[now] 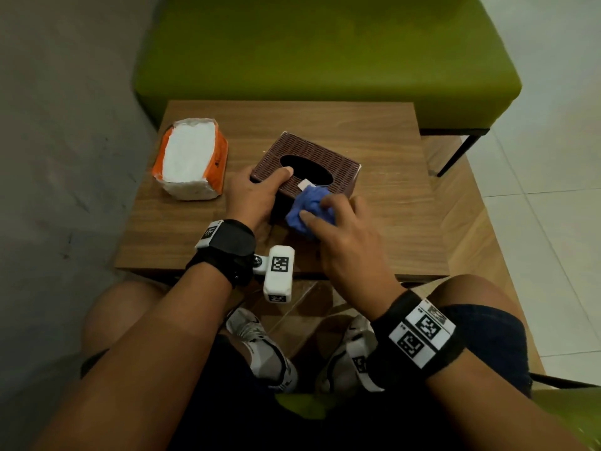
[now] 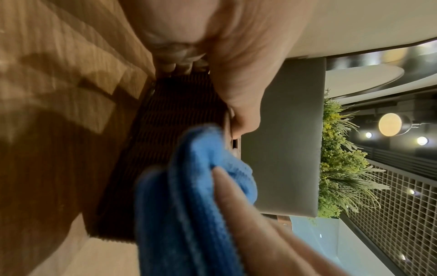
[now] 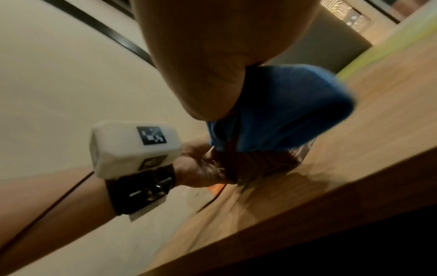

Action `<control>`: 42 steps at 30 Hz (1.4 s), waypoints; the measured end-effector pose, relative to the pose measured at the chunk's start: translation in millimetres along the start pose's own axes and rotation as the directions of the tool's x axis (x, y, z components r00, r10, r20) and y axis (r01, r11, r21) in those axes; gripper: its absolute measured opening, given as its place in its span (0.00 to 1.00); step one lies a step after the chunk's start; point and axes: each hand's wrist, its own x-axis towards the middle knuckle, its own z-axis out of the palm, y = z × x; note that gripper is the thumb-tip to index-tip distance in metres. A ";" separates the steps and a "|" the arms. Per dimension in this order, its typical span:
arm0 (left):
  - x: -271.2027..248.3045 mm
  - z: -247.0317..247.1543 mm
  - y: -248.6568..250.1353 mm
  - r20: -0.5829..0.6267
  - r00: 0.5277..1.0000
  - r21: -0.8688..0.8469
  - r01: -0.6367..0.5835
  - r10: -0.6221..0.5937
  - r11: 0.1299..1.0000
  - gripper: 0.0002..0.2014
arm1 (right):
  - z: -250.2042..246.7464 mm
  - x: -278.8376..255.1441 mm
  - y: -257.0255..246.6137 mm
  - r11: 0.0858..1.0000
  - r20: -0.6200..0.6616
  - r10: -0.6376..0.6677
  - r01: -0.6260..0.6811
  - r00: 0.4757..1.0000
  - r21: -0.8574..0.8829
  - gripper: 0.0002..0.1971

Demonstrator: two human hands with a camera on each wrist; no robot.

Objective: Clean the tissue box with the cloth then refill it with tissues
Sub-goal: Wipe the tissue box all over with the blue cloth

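A seated person's left hand (image 1: 257,193) clasps the near-left corner of a brown woven-textured tissue box (image 1: 320,164) with an oval slot, standing mid-table (image 1: 390,229). Their right hand (image 1: 344,236) grips a bunched blue cloth (image 1: 307,206), apparently pressed to the box's near edge. A soft, orange-wrapped pack of white tissues (image 1: 192,159) lies well apart, left.

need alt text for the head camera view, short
A right hand wipes a blue cloth against a brown woven tissue box while the left hand grips the box. An opened orange pack of tissues lies left on the wooden table.
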 end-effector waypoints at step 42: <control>2.9 2.5 14.2 0.097 0.994 -0.084 0.058 -0.050 0.995 0.06 | 8.6 3.0 -11.3 0.999 -0.074 -0.026 0.027 0.997 0.017 0.15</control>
